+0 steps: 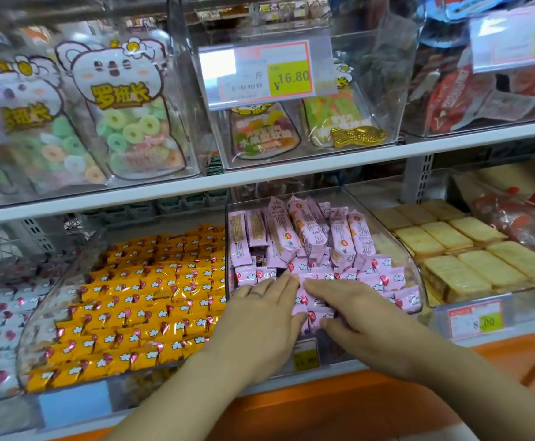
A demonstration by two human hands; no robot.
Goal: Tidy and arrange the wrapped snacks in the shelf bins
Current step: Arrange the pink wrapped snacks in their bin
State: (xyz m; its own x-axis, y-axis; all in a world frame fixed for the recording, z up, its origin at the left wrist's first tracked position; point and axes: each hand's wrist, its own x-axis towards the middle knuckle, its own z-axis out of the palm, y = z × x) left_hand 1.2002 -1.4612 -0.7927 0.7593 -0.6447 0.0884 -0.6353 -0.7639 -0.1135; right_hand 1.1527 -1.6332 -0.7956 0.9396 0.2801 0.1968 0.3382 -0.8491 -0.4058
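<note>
Reaching into: middle bin (414, 249), clear plastic, lower shelf, w/ both arms.
My left grip (260, 310): released, fingers straight & flat, palm down on the small pink snacks (390, 278); ring (256, 294) on one finger.
My right grip (355, 313): released too, flat on the same pink pile, fingertips just beside those of the left.
Pink pile: loose heap in front half of the bin, under & around my palms.
Back of bin: pink bars (307, 230), longer packs, standing or leaning.
Bin to the left: yellow snacks (139, 297) in neat rows.
Bin to the right: pale biscuit packs (469, 253) in rows.
Bin front: label (306, 358) btwn my wrists, too blurred to read, prob. a price.
Upper shelf: gummy-ring bags (126, 122), price tag (266, 73) reading 16.80, gold fish-shaped pack (358, 135).
</note>
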